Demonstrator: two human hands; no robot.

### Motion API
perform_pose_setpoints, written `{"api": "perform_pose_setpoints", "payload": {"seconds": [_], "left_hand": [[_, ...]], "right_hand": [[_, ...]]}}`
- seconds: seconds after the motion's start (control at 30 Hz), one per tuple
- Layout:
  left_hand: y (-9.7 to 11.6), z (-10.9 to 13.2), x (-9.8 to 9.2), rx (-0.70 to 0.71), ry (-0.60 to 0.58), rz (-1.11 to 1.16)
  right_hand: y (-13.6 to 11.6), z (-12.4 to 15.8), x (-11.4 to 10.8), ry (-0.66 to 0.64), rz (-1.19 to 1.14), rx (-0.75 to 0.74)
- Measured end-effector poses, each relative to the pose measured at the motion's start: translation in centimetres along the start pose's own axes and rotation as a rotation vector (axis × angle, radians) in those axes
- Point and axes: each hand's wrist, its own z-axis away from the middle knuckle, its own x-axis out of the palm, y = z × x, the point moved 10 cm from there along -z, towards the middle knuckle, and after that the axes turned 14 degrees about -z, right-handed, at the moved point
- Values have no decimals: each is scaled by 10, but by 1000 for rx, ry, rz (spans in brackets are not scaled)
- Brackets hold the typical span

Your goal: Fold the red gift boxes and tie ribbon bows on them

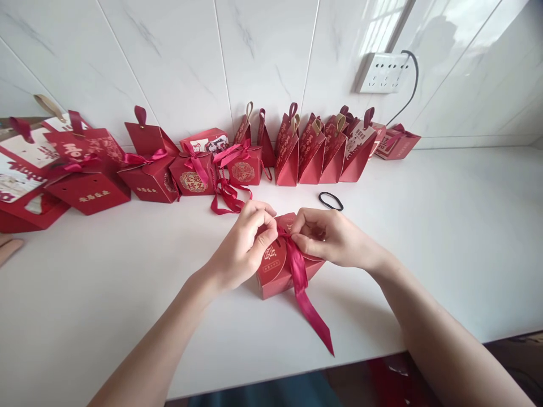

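A red gift box (275,277) with pale lettering sits on the white counter in front of me. Across its top runs a dark pink satin ribbon (299,277), whose long tail drapes down the front onto the counter. My left hand (250,240) is at the box's upper left, thumb and fingers pinched on the ribbon near its middle. On the other side my right hand (326,234) pinches the ribbon too, thumb against curled fingers. The two hands are close together, and they hide part of the lid and the ribbon's crossing.
Red gift boxes and bags, some with bows (148,175), line the tiled wall. Several triangular boxes (288,152) stand upright at the back. Loose ribbon (229,198) and a black hair tie (331,200) lie nearer. A socket (382,73) is on the wall; a hand (9,249) shows at left.
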Motion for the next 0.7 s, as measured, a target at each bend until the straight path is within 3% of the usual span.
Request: {"api": "perform_pose_setpoints", "payload": {"seconds": [0.23, 0.53, 0.63, 0.7], "left_hand": [[3, 0, -5, -13, 10, -43], [16, 3, -29, 108, 247, -230], [17, 6, -34, 72, 325, -291], [13, 6, -33, 1, 315, -335]], "right_hand": [[2, 0, 3, -17, -21, -21], [9, 0, 6, -60, -53, 49], [7, 0, 9, -85, -2, 43], [3, 1, 10, -86, 80, 21]]}}
